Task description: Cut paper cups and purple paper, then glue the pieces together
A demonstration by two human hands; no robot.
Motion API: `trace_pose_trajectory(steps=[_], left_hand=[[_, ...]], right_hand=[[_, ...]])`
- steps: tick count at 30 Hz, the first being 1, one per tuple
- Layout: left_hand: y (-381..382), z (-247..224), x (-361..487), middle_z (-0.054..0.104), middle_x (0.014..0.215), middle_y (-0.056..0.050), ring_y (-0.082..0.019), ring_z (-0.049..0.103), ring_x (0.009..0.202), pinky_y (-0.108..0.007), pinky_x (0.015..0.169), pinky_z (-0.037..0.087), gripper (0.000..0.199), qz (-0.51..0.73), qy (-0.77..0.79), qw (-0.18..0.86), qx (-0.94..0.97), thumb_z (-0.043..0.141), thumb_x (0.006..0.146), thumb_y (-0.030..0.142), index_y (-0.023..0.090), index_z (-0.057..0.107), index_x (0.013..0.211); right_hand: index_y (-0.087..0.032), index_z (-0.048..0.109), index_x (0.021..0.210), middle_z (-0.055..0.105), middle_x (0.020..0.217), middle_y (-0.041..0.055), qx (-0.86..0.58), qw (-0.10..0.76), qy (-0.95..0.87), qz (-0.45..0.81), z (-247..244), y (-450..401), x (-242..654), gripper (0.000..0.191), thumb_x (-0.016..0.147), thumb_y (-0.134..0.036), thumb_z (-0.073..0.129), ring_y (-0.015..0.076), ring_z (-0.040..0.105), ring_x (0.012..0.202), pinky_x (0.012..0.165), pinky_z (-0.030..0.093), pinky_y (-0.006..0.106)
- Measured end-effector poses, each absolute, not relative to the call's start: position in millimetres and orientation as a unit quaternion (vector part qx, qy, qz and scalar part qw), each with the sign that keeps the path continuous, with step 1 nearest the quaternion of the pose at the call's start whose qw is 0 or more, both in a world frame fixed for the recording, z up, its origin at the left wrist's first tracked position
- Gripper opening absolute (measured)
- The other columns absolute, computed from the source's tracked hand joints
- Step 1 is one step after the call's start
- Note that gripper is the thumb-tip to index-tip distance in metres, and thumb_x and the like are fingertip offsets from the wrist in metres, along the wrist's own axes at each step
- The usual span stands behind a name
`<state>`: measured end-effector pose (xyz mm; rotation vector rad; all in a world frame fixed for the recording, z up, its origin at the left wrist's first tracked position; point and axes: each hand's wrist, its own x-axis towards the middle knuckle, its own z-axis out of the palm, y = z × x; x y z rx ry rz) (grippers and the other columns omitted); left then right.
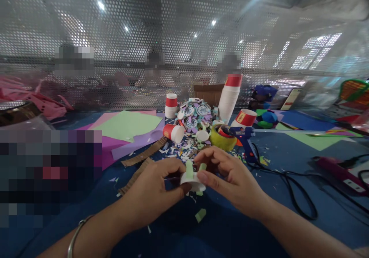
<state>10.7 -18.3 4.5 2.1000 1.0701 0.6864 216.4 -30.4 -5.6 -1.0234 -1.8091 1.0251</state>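
- In the head view, our left hand (152, 185) pinches a white disc (193, 185); our right hand (230, 177) touches its right edge, though we cannot tell whether it grips.
- Between our hands, green strips (189, 169) already stand on the disc, so we judge this piece partly made.
- Beyond our hands, a heap of strip-edged discs (196, 114) looks done.
- Nearer us, a loose green piece (200, 215) lies unused; beyond our right hand, the cup stack (229, 100) seems untouched.
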Motion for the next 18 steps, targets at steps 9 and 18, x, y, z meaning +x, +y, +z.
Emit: trace_pose_trajectory(steps=[9,18], left_hand=[[-11.8,1.4,9.5,0.051,0.07,0.004,-0.011,0.047,0.067,-0.024,0.062,0.036,0.02,0.316,0.402,0.535,0.673,0.072,0.076,0.03,0.018,0.056,0.072],[-13.4,6.0,7.6,0.064,0.088,-0.002,-0.016,0.058,0.083,-0.027,0.074,0.043,0.041,0.339,0.397,0.661,0.539,0.079,0.072,0.029,0.021,0.056,0.105]], right_hand=[[-0.028,0.052,0.117,0.061,0.095,0.0006,-0.391,0.433,-0.701,0.409,-13.1,-28.1,219.1,0.038,0.084,-0.031,0.07,0.0149,0.061,0.088,0.075,0.052,0.026],[-0.026,0.055,0.113,0.062,0.094,0.0019,-0.41,0.442,-0.685,0.408,-9.4,-26.4,218.7,0.036,0.082,-0.033,0.071,0.0161,0.061,0.086,0.072,0.052,0.028]])
